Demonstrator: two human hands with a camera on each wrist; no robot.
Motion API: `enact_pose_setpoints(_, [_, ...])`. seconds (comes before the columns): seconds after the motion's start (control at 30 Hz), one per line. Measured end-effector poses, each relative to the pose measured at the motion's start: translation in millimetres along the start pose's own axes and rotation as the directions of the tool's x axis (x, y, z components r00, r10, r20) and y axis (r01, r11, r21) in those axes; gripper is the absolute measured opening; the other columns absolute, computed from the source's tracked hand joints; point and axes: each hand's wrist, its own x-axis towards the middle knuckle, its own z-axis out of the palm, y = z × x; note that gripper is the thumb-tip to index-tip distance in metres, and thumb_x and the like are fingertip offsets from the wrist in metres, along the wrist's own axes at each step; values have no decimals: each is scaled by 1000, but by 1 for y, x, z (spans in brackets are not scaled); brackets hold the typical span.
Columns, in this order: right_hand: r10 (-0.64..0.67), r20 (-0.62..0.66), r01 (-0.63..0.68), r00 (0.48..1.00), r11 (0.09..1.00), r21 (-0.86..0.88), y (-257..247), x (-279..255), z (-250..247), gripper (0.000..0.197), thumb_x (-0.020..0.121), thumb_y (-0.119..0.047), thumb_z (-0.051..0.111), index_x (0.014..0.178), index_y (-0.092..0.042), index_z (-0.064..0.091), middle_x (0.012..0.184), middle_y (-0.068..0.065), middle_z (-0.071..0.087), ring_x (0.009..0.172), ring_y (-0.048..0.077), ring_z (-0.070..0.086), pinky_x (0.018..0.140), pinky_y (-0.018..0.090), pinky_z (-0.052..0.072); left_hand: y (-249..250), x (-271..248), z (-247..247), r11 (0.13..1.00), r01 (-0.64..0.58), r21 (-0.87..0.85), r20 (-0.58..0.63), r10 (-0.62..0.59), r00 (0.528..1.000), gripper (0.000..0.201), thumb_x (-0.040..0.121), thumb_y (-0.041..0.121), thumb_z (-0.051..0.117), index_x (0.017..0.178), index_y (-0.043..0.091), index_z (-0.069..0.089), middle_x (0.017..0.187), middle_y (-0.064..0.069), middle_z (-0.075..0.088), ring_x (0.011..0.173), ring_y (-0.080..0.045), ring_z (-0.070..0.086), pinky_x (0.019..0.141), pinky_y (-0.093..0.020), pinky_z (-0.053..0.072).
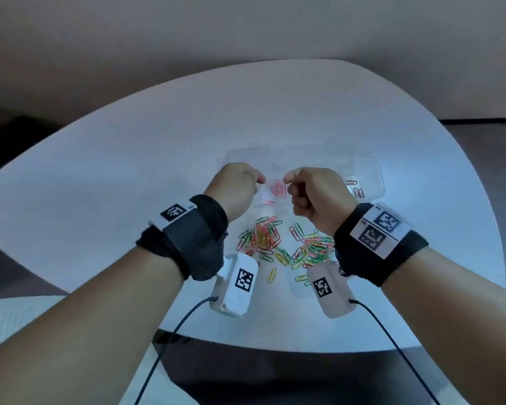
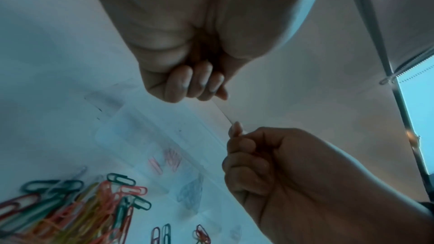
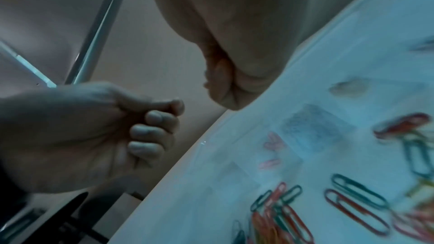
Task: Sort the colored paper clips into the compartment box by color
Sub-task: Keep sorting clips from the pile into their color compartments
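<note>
Pink paper clips are lying in a middle compartment of the clear compartment box, set toward the table's far edge. Just above them, the left hand and right hand are hovering with fingers curled; whether either is pinching a clip, I cannot tell. Unsorted mixed clips are waiting nearer the front edge, probably within easy reach.

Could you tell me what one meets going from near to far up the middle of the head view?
Lone yellow clip → mixed pile of clips → pink clips in the clear box → far box wall → bare table.
</note>
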Motion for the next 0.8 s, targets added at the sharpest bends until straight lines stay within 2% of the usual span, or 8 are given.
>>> enact_pose_setpoints(0.17, [16, 26, -18, 1000, 994, 112, -8, 9, 21, 3, 93, -12, 49, 91, -10, 48, 72, 10, 41, 61, 20, 37, 54, 27, 34, 8, 6, 3, 994, 86, 72, -21, -85, 996, 24, 94, 28, 48, 82, 7, 53, 64, -3, 41, 54, -20, 35, 56, -29, 28])
enact_pose_setpoints(0.3, [128, 22, -130, 991, 976, 175, -1, 10, 24, 38, 95, -34, 57, 112, -1, 51, 86, 9, 41, 82, 22, 41, 76, 29, 41, 9, 8, 5, 989, 93, 111, -46, -89, 995, 24, 93, 28, 49, 84, 7, 55, 79, -8, 55, 71, -25, 51, 73, -37, 45])
enact_pose_setpoints(0.43, [158, 26, -160, 987, 955, 251, -1, 8, 21, 57, 93, -46, 57, 128, -2, 46, 83, 3, 43, 73, 20, 35, 74, 27, 40, 13, 10, 11, 996, 89, 23, -72, -87, 994, 22, 90, 25, 52, 84, 5, 59, 83, -13, 58, 78, -27, 56, 90, -46, 50])
enact_pose_setpoints(0.5, [149, 28, -151, 988, 955, 254, -4, 6, 19, 57, 94, -47, 56, 128, -2, 47, 114, 15, 57, 95, 38, 53, 90, 29, 49, 15, 11, 14, 996, 87, -14, -84, -88, 993, 21, 88, 24, 53, 83, 5, 60, 82, -13, 60, 80, -28, 60, 93, -47, 50])
enact_pose_setpoints(0.57, [132, 0, -127, 991, 958, 258, -7, 2, 15, 49, 95, -44, 53, 123, -5, 50, 139, 23, 47, 130, 44, 43, 109, 38, 41, 18, 13, 18, 995, 84, -57, -84, -88, 993, 18, 88, 22, 54, 84, 6, 60, 85, -15, 61, 87, -32, 64, 95, -48, 50])
enact_pose_setpoints(0.67, [56, -41, -44, 998, 966, 257, -8, -5, 6, 50, 98, -41, 50, 134, -6, 48, 137, 18, 52, 125, 29, 52, 107, 34, 43, 17, 18, 24, 993, 74, -88, -41, -77, 996, 17, 86, 15, 53, 72, 8, 55, 84, -19, 61, 85, -39, 59, 84, -43, 50])
enact_pose_setpoints(0.73, [14, -57, 1, 998, 967, 256, -8, -11, -1, 49, 99, -39, 48, 136, -7, 47, 133, 15, 55, 122, 24, 54, 104, 31, 44, 11, 22, 26, 995, 69, -73, -4, -70, 998, 22, 87, 12, 50, 65, 12, 51, 83, -15, 57, 84, -31, 53, 82, -39, 48])
enact_pose_setpoints(0.8, [-16, -77, 35, 997, 969, 244, -9, -17, -8, 40, 100, -37, 48, 128, -10, 53, 126, 13, 60, 117, 22, 58, 98, 29, 47, 7, 21, 26, 996, 59, -62, 17, -58, 998, 17, 90, 13, 49, 87, 8, 65, 102, -17, 63, 98, -30, 60, 96, -44, 49])
